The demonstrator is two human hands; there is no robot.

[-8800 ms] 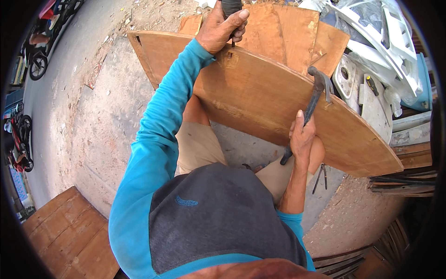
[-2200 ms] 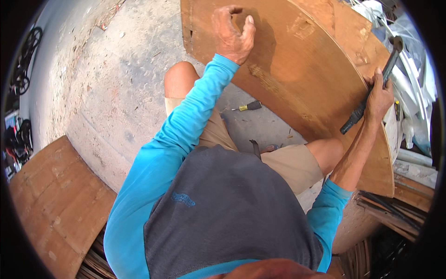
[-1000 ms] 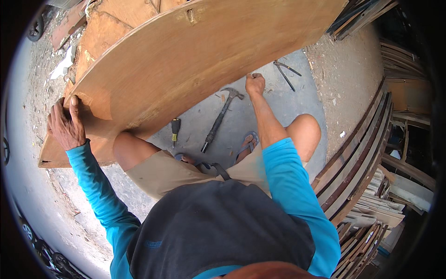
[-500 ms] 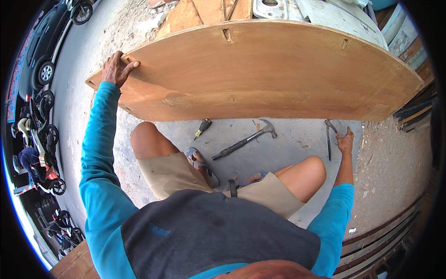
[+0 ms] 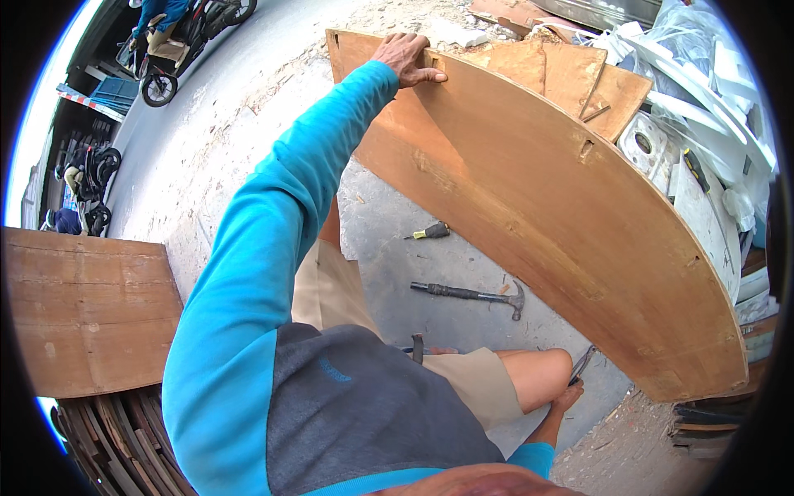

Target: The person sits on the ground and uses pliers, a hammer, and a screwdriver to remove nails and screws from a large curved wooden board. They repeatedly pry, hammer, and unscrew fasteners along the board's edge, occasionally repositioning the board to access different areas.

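Observation:
A large brown wooden panel (image 5: 529, 190) stands on its long edge across the ground in front of me. My left hand (image 5: 405, 62) grips its top edge near the far left end, fingers over the edge and thumb on the near face. Low at the right, beside my knee, my right hand (image 5: 566, 397) is closed around the handles of dark metal pincers (image 5: 584, 362); the knee partly hides their grip. A claw hammer (image 5: 471, 293) with a dark handle lies on the concrete between my legs and the panel. Beyond it lies a yellow-and-black screwdriver (image 5: 433, 231).
Behind the panel are wooden boards (image 5: 571, 74), white scrap and clear plastic, with another screwdriver (image 5: 696, 171) on the pile. A wooden sheet (image 5: 91, 310) rests over stacked slats (image 5: 124, 438) at left. Motorbikes (image 5: 178, 50) and people are across the road.
My view has swung left, so the panel now slants down to the right. My right hand has closed on the pincers and drawn in beside my knee. The left hand keeps its hold.

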